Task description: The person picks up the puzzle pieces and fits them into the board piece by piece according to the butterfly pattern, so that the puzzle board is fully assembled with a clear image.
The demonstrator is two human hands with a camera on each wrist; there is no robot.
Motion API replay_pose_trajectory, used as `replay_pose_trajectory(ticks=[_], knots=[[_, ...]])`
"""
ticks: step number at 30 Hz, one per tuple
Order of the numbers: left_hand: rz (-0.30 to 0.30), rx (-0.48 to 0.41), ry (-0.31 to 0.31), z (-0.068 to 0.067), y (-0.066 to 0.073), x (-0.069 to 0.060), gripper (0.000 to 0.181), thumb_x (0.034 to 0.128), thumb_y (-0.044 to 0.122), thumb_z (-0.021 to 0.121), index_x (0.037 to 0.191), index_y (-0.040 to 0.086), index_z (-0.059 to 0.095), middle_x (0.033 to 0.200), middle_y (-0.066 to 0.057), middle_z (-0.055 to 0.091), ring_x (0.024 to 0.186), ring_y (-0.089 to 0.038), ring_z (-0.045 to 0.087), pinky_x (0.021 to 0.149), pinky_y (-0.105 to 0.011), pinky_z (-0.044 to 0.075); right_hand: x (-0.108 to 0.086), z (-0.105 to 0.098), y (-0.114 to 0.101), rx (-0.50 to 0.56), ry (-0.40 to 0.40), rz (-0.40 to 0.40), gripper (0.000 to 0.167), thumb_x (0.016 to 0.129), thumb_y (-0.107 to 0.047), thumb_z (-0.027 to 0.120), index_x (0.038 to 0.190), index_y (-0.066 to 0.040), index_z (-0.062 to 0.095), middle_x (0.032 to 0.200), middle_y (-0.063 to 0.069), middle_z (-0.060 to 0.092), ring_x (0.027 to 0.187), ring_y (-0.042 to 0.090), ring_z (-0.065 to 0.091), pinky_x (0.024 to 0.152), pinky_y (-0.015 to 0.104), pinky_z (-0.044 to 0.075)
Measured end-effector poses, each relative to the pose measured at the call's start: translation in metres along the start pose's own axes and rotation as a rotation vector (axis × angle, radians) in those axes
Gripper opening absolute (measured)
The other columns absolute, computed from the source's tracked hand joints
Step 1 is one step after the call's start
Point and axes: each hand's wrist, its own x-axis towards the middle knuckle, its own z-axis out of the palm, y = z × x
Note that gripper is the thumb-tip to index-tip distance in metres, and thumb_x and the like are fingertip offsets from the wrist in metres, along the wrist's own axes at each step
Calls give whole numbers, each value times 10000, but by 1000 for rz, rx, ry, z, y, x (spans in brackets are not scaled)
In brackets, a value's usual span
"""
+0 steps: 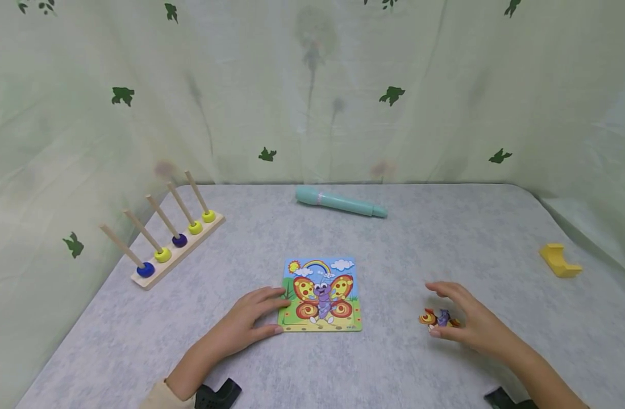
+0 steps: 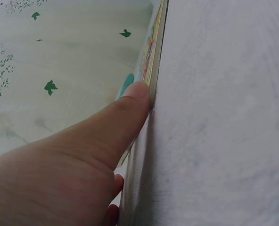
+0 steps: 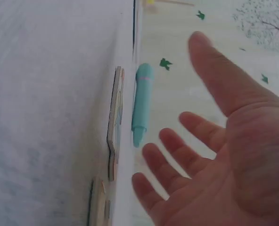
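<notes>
A square picture board (image 1: 320, 267) lies flat on the table, showing a purple butterfly with red and yellow wings under a rainbow. My left hand (image 1: 248, 321) lies along its left side, with fingertips over the picture. In the left wrist view the thumb (image 2: 137, 90) touches the board's edge (image 2: 153, 61). My right hand (image 1: 471, 318) is spread around a few small butterfly-patterned puzzle pieces (image 1: 442, 317), partly hidden behind the thumb. The right wrist view shows that hand (image 3: 210, 174) with fingers apart and nothing held; flat wooden pieces (image 3: 113, 141) appear edge-on beside it.
A wooden peg stand (image 1: 182, 250) with yellow and blue rings stands at the left. Near the back edge lies a teal pen-shaped object (image 1: 340, 202). A yellow notched block (image 1: 560, 261) sits at the far right. A leaf-patterned curtain (image 1: 312, 113) hangs behind the table.
</notes>
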Motion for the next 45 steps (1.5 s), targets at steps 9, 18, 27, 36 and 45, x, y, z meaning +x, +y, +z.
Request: replay_pose_trajectory(ticks=[9, 18, 27, 36, 45], knots=[[2, 4, 11, 1, 1, 0, 456, 836, 432, 587, 1239, 221, 548, 1349, -37, 414, 1249, -296, 322, 973, -532, 246, -3, 2, 17, -33, -66, 40, 755, 714, -411, 717, 1330, -118, 394, 1280, 29, 429, 1149, 204, 428, 904, 144, 326], [-2, 2, 11, 1, 2, 1, 455, 837, 429, 589, 1238, 218, 549, 1347, -40, 416, 1249, -294, 322, 972, -535, 244, -4, 2, 23, -102, -71, -6, 691, 747, -422, 685, 1302, -90, 441, 1263, 12, 452, 1152, 151, 412, 896, 64, 258], [-17, 3, -2, 0, 2, 1, 463, 844, 455, 563, 1245, 225, 543, 1355, -38, 408, 1257, -306, 307, 973, -544, 237, -1, 3, 21, -161, -80, -22, 526, 778, -412, 660, 1201, -114, 567, 1124, -72, 497, 1005, 137, 475, 823, 308, 434], [-13, -7, -1, 0, 1, 0, 465, 844, 457, 562, 1244, 219, 544, 1356, -43, 407, 1258, -314, 303, 974, -547, 232, 0, 5, 17, -153, -80, -14, 409, 787, -380, 665, 1111, -143, 590, 1103, -49, 512, 1000, 199, 473, 801, 405, 422], [-6, -5, 4, -1, 2, 0, 463, 846, 446, 567, 1243, 211, 544, 1353, -47, 410, 1256, -316, 306, 973, -545, 234, 2, 5, -2, -122, -26, -54, 425, 803, -315, 668, 1140, -75, 571, 1096, -41, 529, 961, 157, 511, 772, 349, 459]])
